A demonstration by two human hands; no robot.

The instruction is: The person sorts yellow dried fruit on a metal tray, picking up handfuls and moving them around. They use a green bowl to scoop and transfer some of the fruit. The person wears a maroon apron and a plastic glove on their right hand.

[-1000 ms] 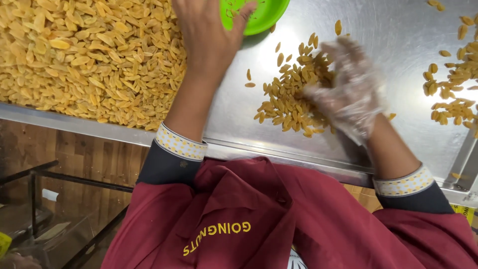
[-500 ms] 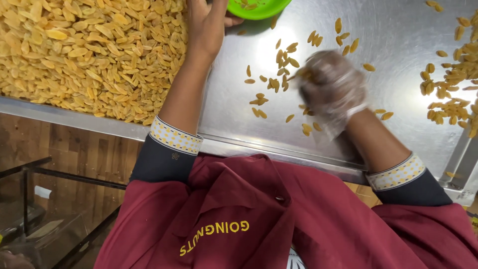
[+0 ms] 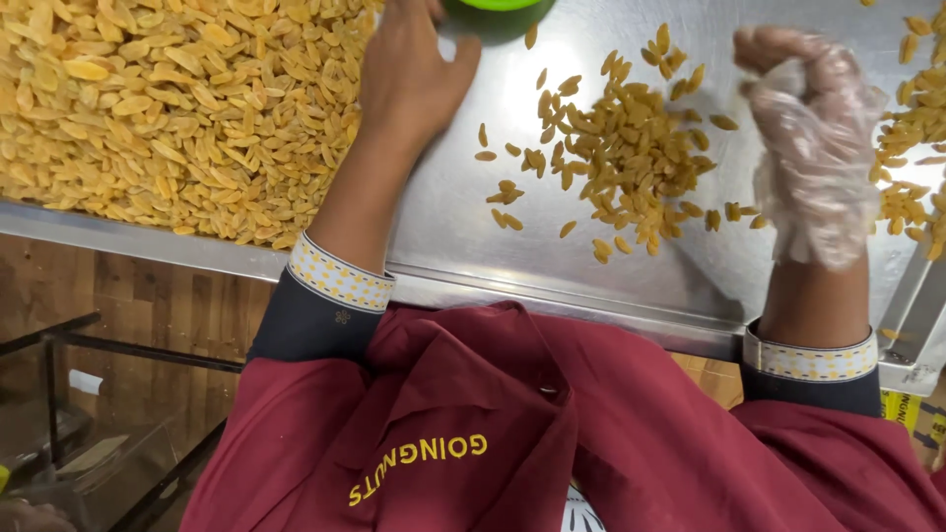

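In the head view, the left hand (image 3: 409, 74) is being laid flat, palm down and fingers spread, on the steel bench (image 3: 463, 246); nothing is being gripped by it. Its fingertips are being kept just beside a green bowl (image 3: 498, 10) at the top edge, only partly shown. A deep heap of golden raisins (image 3: 168, 108) is lying to the left of this hand, touching its side. The right hand (image 3: 813, 148), covered by a clear plastic glove, is being held above the bench with fingers curled loosely inward; whether anything is being held inside cannot be told. A small scattered pile of raisins (image 3: 631, 158) is lying between the two hands. More raisins (image 3: 916, 148) are lying right of the gloved hand. A yellow label (image 3: 902, 409) is showing below the bench edge, under the right wrist.
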